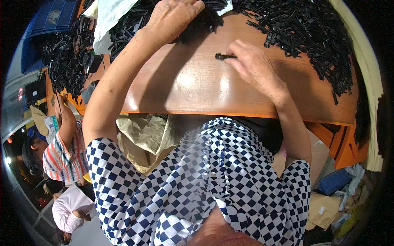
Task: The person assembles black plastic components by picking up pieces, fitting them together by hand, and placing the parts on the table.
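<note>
Evidently pinched: one small black plastic piece (221,56) in the right hand (255,69)

Here the right hand's fingers (235,48) are pressed together, thumb against forefinger, around the small black plastic piece. It looks short, narrow and blunt-ended, dark all over with a faint lighter glint; only its left end sticks out, the rest being covered by the grip. It sits over the bare middle of the glossy brown wooden counter (164,90); whether it touches the wood, I cannot tell.

The left hand (174,18) reaches across a heap of similar black pieces (201,24) at the upper edge; its fingertips are cut off, so I cannot tell whether they grip anything. To the right spreads a broad, tangled pile of slim black plastic parts (305,35). Left of the left hand, a crumpled white sheet (111,20) hangs beside more black parts. Farther left, a co-worker in a striped top (63,160) bends toward another dark pile (67,65).
</note>
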